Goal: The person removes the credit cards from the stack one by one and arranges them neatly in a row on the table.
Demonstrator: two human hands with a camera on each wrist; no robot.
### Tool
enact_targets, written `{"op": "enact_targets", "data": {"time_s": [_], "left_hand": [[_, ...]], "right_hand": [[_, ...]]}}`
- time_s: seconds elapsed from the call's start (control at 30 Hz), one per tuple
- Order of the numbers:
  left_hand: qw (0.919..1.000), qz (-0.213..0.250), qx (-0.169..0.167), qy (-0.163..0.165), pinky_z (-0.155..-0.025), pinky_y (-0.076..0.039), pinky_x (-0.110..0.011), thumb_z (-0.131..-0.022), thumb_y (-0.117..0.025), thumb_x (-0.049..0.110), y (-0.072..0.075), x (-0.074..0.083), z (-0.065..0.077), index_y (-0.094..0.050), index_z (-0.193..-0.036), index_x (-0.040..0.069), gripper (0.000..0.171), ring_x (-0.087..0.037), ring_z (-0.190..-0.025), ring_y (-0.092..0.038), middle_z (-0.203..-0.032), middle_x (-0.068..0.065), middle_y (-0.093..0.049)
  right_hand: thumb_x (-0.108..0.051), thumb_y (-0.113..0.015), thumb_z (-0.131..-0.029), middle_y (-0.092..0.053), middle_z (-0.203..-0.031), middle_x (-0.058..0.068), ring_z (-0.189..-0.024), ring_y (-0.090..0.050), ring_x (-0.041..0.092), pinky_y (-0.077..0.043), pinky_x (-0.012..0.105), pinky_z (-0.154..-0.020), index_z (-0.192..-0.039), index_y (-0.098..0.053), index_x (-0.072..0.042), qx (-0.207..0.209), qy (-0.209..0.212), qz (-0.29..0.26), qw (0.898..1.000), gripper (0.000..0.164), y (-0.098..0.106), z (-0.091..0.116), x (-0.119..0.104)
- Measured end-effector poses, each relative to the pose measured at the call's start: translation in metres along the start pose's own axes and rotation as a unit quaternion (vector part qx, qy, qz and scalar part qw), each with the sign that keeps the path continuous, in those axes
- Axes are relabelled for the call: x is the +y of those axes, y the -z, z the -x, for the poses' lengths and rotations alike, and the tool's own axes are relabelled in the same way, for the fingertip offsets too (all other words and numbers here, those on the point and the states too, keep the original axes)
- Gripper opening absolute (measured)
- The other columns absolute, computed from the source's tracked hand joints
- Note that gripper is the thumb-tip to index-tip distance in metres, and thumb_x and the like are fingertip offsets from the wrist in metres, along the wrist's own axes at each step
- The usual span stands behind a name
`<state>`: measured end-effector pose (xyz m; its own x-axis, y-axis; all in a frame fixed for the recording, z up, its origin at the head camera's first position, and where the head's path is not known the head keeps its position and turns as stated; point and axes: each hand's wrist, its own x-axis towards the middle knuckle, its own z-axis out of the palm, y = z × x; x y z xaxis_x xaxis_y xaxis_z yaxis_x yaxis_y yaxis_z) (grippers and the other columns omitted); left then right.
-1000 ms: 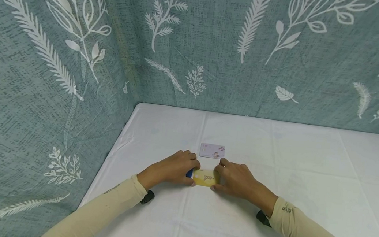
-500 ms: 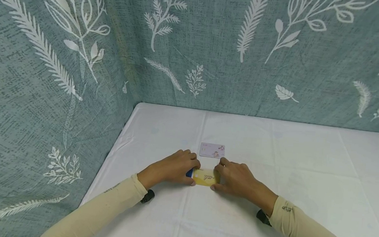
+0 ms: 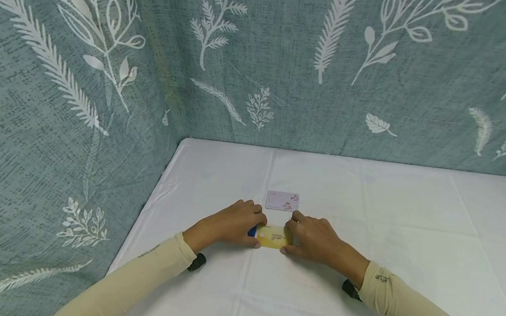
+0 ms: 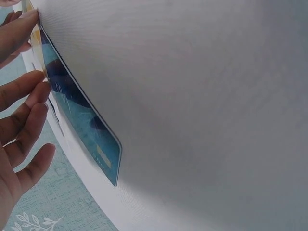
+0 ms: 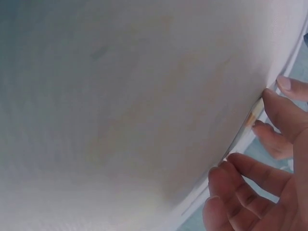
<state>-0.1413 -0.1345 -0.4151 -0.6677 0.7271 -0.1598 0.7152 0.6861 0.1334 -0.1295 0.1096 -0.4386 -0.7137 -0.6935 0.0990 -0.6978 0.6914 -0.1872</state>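
Observation:
A yellow card (image 3: 272, 236) with dark script lies on the white tabletop between both hands. My left hand (image 3: 236, 224) pinches a blue card (image 4: 79, 103) by its long edges, thumb on the near side and fingers on the far side. Much of that card is covered by the hand in the head view. Its end meets the yellow card; whether they overlap I cannot tell. My right hand (image 3: 316, 239) pinches the yellow card's right end between thumb and fingers. In the right wrist view the card shows only as a thin edge.
Just beyond the hands lies a pale pink card (image 3: 282, 201) with a small printed figure, flat on the white tablecloth (image 3: 406, 227). A teal curtain (image 3: 292, 107) with white leaf prints borders the table at the back and left.

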Motion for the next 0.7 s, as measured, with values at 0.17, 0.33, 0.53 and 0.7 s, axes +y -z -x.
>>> {"op": "enact_targets", "data": {"time_s": [0.17,0.33,0.53,0.7], "left_hand": [[0.9999,0.001,-0.007,0.007,-0.086,-0.045,-0.034,-0.086,-0.077,0.047,0.0015,0.0011,0.0001,-0.068,-0.12,0.015,0.048,-0.014,-0.092,-0.05,-0.109,0.0,-0.064],[0.9999,0.004,-0.01,0.007,-0.087,-0.046,-0.034,-0.087,-0.076,0.048,0.0015,0.0012,-0.0001,-0.068,-0.12,0.015,0.048,-0.013,-0.092,-0.05,-0.11,0.0,-0.064],[1.0,-0.002,0.003,-0.008,-0.084,-0.045,-0.033,-0.09,-0.071,0.05,0.001,-0.0008,0.0003,-0.068,-0.118,0.015,0.045,-0.013,-0.09,-0.049,-0.106,0.001,-0.064],[0.9997,-0.008,0.017,-0.015,-0.083,-0.045,-0.034,-0.092,-0.069,0.049,0.004,-0.0021,-0.0002,-0.068,-0.118,0.014,0.044,-0.016,-0.092,-0.052,-0.109,-0.001,-0.065]], "right_hand": [[-0.05,-0.082,-0.078,-0.06,-0.093,0.001,-0.063,-0.049,0.008,-0.039,0.021,-0.05,-0.102,-0.07,-0.01,0.0,0.003,0.006,1.0,0.048,0.0003,0.0004,-0.0002],[-0.049,-0.082,-0.079,-0.059,-0.093,0.001,-0.063,-0.048,0.008,-0.039,0.021,-0.05,-0.102,-0.07,-0.01,0.0,0.005,0.006,1.0,0.047,0.0006,0.0008,-0.0004],[-0.05,-0.081,-0.079,-0.057,-0.09,-0.001,-0.061,-0.046,0.007,-0.037,0.021,-0.049,-0.103,-0.069,-0.011,-0.005,0.002,0.001,1.0,0.047,0.0019,0.0019,-0.0006],[-0.052,-0.081,-0.079,-0.058,-0.091,-0.001,-0.062,-0.046,0.007,-0.036,0.022,-0.048,-0.111,-0.069,-0.01,-0.005,-0.005,-0.005,1.0,0.054,0.0061,0.0008,-0.0003]]}}
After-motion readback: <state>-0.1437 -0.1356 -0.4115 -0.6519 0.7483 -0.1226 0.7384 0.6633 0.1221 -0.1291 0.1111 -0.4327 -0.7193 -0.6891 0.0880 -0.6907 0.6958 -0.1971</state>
